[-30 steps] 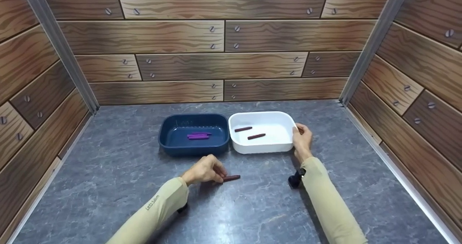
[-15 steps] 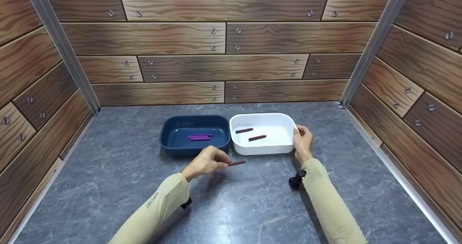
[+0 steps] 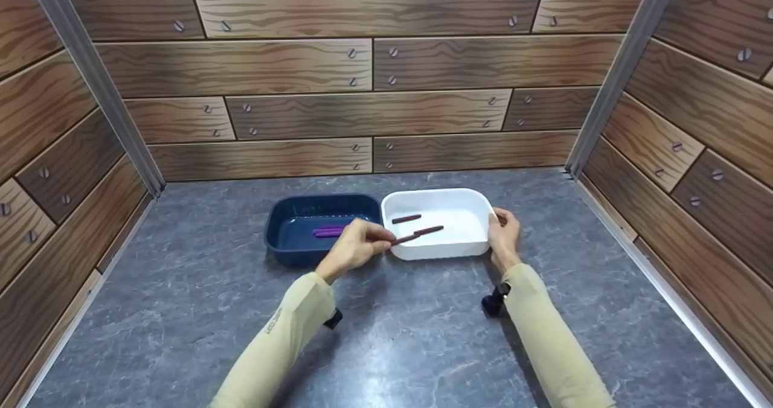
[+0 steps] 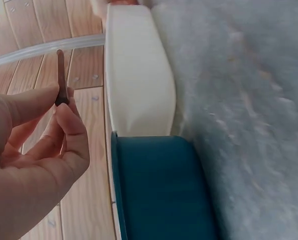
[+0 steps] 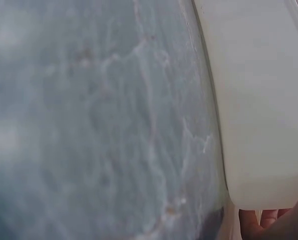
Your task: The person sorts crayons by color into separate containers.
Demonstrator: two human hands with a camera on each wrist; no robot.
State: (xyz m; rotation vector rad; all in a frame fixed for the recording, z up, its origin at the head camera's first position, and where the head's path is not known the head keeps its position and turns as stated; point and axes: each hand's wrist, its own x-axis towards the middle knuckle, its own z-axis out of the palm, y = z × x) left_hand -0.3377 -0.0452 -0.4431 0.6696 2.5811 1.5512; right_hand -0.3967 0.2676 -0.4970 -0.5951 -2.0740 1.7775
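My left hand [image 3: 356,245] pinches a dark brown crayon [image 3: 404,239] between thumb and fingers, over the near left corner of the white tray [image 3: 441,251]. In the left wrist view the crayon [image 4: 61,75] sticks out past the fingertips, above the tray rims. Two more brown crayons lie in the white tray, one toward the back [image 3: 406,219] and one nearer the front [image 3: 430,230]. My right hand [image 3: 504,236] grips the white tray's right end, its thumb at the rim. Only part of that hand [image 5: 284,225] shows in the right wrist view.
A dark blue tray [image 3: 296,257] stands directly left of the white one, holding several purple crayons [image 3: 329,232], partly hidden by my left hand. Both trays sit on a grey marbled tabletop [image 3: 410,335]. Wood-patterned panels [image 3: 302,115] close off the back and sides.
My left hand has lifted the brown crayon off the tabletop and carried it forward and right to the white tray. The right hand has stayed on the tray's end.
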